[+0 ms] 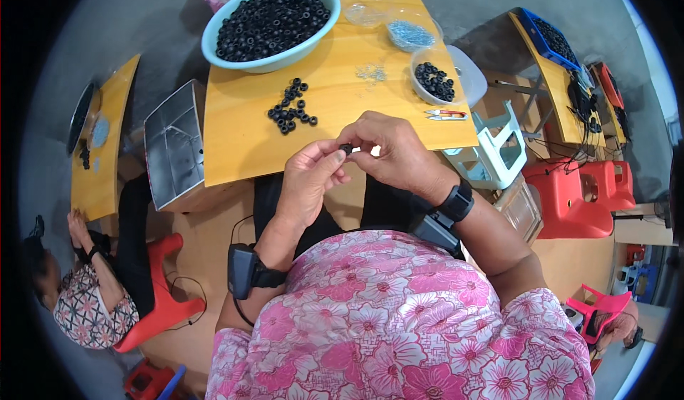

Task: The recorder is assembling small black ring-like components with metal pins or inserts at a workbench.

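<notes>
Above the near edge of the yellow table (239, 147), my left hand (308, 179) pinches a small black ring-shaped part (346, 148) between thumb and fingers. My right hand (399, 150) meets it from the right, its thumb and index finger closed close to the same part. Whatever those right fingertips grip is too small to make out. A loose cluster of similar black parts (291, 108) lies on the tabletop beyond my left hand. Thin silvery pins (372, 73) are scattered farther back. Red-handled thread snips (447, 115) rest near the right edge.
A light-blue basin (333, 16) heaped with black parts fills the far left. At the right are a clear bowl of bluish pins (411, 35) and a clear bowl (420, 95) of black parts. A pale stool (499, 150) stands beside the table; another person (96, 304) sits at left.
</notes>
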A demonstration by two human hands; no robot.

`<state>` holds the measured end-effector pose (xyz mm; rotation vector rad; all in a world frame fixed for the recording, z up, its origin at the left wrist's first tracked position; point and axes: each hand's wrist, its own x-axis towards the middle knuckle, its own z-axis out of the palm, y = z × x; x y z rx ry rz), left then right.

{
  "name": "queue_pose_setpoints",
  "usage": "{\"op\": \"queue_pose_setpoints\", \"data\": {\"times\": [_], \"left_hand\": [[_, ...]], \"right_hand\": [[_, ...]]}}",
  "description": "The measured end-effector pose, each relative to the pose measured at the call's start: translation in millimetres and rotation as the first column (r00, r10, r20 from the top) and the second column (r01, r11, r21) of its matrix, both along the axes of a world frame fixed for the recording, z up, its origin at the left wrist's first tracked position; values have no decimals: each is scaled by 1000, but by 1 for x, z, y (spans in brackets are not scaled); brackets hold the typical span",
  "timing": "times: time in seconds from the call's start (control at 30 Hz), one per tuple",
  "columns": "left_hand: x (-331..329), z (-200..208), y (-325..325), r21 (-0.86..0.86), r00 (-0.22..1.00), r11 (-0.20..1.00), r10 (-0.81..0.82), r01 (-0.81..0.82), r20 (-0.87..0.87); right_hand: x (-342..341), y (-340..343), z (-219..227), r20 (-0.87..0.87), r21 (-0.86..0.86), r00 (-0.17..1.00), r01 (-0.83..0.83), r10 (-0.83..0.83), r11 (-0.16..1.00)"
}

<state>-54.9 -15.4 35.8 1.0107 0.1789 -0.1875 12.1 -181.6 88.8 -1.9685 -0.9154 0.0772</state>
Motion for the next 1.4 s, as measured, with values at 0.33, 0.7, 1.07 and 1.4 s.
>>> {"op": "queue_pose_setpoints", "data": {"times": [0.33, 0.7, 1.07, 1.4], "left_hand": [[-2, -16, 1, -132, 995, 988, -89, 81, -52], [2, -19, 2, -459, 992, 885, -114, 73, -61], [-2, -13, 5, -705, 989, 709, -85, -28, -124], [-3, -14, 3, -586, 963, 794, -1, -162, -268]], "right_hand": [[32, -88, -51, 239, -181, 820, 564, -521, 805], [51, -127, -79, 452, -417, 797, 586, -401, 695], [53, -112, -80, 212, -434, 887, 462, -411, 774], [27, -30, -24, -712, 185, 702, 151, 26, 971]]}}
